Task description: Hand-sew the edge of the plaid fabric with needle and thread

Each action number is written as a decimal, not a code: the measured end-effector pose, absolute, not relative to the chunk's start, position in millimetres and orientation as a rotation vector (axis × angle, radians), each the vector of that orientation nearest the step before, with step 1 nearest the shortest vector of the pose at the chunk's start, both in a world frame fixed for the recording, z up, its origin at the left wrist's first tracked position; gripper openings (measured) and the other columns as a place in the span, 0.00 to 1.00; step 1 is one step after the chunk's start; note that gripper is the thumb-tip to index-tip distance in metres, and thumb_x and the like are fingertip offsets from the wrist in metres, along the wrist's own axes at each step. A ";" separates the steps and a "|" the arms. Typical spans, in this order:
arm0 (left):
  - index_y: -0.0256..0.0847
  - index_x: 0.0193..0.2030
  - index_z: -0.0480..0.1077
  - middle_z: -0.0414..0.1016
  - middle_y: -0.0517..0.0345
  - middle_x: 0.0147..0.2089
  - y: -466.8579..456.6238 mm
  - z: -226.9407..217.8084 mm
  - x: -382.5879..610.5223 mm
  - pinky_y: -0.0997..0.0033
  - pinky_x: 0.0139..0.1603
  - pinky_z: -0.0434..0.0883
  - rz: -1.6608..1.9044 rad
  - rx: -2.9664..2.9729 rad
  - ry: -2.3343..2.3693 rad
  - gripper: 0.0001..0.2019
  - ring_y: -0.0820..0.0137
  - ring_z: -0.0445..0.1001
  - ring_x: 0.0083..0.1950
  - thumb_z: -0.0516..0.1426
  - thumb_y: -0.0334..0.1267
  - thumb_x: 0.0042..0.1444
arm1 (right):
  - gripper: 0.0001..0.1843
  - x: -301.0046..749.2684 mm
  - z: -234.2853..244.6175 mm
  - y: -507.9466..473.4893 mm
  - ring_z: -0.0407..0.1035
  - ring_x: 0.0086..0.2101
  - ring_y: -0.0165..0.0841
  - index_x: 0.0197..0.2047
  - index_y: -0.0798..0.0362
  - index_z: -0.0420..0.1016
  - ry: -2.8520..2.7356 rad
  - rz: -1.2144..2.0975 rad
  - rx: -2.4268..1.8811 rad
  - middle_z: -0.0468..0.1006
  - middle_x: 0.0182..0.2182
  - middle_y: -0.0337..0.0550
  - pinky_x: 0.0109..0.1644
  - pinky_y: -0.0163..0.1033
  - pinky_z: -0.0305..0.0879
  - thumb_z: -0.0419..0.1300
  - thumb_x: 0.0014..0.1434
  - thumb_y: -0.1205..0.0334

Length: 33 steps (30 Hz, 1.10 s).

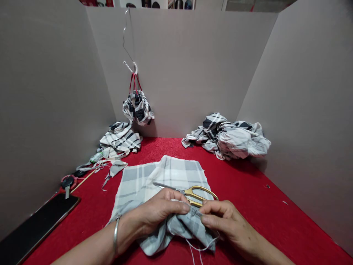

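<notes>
Grey and white plaid cloth (165, 171) lies spread on the red table covering, its near part bunched up between my hands. My left hand (162, 209) pinches the bunched edge between thumb and fingers. Close beside it, my right hand (220, 217) grips the same edge between thumb and forefinger. Whether a needle is in the fingers is too small to tell. White thread (200, 249) hangs in loops below the cloth. Scissors with gold handles (202, 191) rest on the cloth just beyond my fingers, blades pointing left and partly hidden by my left hand.
A plaid bag with red cords (138, 106) hangs from a hook on the back panel. Plaid scraps (121, 138) lie at left, and a larger cloth heap (231, 138) at back right. A black phone (41, 224) lies near left. Grey panels (309, 110) enclose the table.
</notes>
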<state>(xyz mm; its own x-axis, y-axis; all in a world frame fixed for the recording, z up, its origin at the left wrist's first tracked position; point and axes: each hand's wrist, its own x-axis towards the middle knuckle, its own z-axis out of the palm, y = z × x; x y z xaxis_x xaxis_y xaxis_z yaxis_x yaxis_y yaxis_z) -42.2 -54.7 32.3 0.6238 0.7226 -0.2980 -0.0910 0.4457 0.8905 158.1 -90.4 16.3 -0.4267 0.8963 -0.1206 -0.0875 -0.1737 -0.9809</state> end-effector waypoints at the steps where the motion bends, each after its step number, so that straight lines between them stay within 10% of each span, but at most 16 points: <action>1: 0.31 0.27 0.73 0.68 0.60 0.20 -54.6 32.1 -42.1 0.77 0.22 0.58 0.565 0.985 0.747 0.09 0.78 0.61 0.19 0.62 0.36 0.40 | 0.14 157.9 16.2 -90.5 0.49 0.17 0.22 0.28 0.59 0.77 -1.341 1.698 -0.991 0.62 0.16 0.33 0.19 0.30 0.41 0.65 0.48 0.54; 33: 0.32 0.26 0.73 0.71 0.60 0.20 -56.3 34.6 -37.2 0.77 0.23 0.61 0.615 1.000 0.858 0.10 0.78 0.64 0.20 0.65 0.35 0.36 | 0.14 158.7 14.5 -89.5 0.49 0.15 0.21 0.29 0.60 0.77 -1.315 1.691 -0.991 0.62 0.14 0.33 0.18 0.29 0.41 0.65 0.49 0.55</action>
<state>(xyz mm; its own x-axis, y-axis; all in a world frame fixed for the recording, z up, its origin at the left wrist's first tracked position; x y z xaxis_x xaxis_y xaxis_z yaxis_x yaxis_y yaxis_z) -37.2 -56.3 34.6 0.5344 0.7787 -0.3288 -0.0619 0.4240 0.9035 158.7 -89.5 14.5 -0.4087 0.9045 -0.1217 -0.1046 -0.1789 -0.9783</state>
